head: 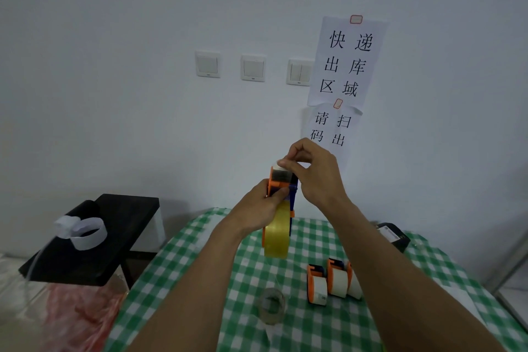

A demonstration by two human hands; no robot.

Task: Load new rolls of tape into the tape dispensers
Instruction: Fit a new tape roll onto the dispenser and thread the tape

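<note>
Dispenser [282,183] with its yellow roll [276,234] is held above the checked table [200,266]: left hand [257,208] grips the stiff plastic body, right hand [314,176] pinches the tape end [281,166] at its top. Tape looks light, thin, sticky; best taken by its free edge.

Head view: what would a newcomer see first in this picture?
First, the dispenser held up at the centre with a yellow roll in it: the left hand grips its body and the right hand pinches its top end. Next, the paper signs on the wall behind, and the other dispensers standing on the green checked cloth at lower right.
</note>
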